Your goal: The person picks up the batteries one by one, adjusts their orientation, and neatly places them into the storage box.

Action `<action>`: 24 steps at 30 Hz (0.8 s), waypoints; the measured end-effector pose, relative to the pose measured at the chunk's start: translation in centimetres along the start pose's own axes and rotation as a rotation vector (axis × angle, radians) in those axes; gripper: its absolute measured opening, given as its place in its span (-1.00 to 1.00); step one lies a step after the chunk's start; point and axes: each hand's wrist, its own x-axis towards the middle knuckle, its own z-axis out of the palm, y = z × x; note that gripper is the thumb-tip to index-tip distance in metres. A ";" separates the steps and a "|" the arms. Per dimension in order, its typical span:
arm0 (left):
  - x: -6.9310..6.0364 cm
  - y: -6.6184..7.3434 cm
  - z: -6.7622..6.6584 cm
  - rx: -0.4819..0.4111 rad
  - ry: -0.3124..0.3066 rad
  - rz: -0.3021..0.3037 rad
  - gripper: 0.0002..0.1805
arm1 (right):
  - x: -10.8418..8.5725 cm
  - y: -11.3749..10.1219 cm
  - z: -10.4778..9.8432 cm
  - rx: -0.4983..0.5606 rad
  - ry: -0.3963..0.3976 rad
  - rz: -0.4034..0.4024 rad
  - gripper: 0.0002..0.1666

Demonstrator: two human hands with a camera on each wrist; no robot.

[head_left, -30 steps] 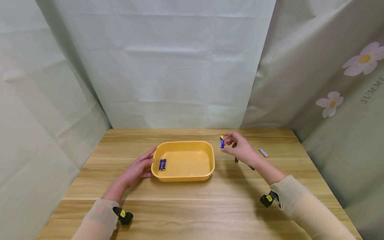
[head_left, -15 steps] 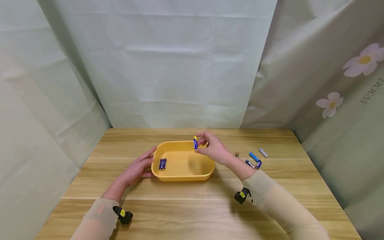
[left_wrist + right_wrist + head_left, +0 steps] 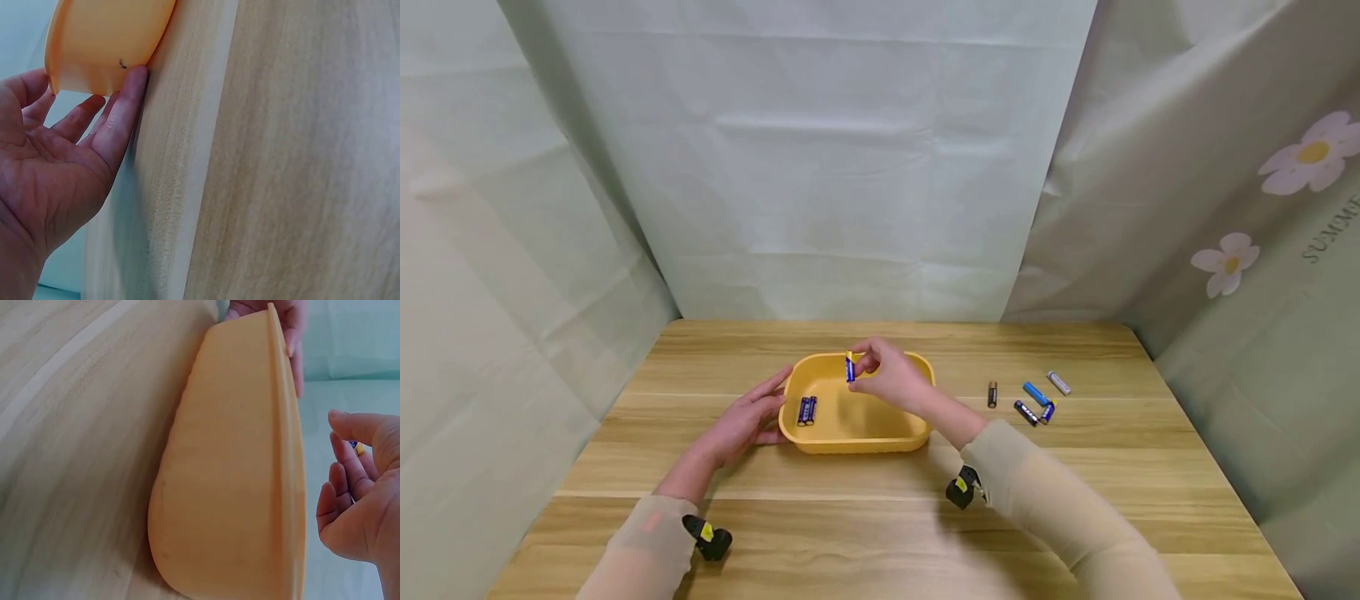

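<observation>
a yellow tray [image 3: 862,447] sits on the wooden table [image 3: 820,542], and inside it, at about 9 o'clock, two dark blue batteries [image 3: 807,412] lie side by side. part of the tray's inside is hidden by the right hand [image 3: 891,377], whose forearm comes in from 4 o'clock.

that hand pinches a blue battery with a yellow end [image 3: 850,367] between thumb and fingertips, roughly upright, yellow end up, over the tray toward 12 o'clock. in the right wrist view the fingers hide most of it, and the hand is above the rim.

the left hand [image 3: 747,422] is at the tray's 9 o'clock end, fingers spread, their tips resting against the wall and rim.

well apart from the tray, at 3 o'clock, more batteries lie on the table: a black one with a copper end [image 3: 992,395] nearest the tray, then a light blue one [image 3: 1035,392], with a pale one [image 3: 1058,382] at its 2 o'clock, a second yellow-ended one [image 3: 1048,412] at its 5 and a dark one [image 3: 1026,412] at its 7.
</observation>
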 end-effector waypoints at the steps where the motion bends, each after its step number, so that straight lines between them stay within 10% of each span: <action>1: 0.0 0.0 0.0 0.002 -0.001 0.002 -0.36 | 0.2 0.0 0.2 0.003 -0.002 0.002 -0.34; 24: 0.0 0.0 0.1 -0.017 -0.007 0.012 -0.36 | 2.1 1.5 5.9 -0.096 -0.135 0.132 -0.39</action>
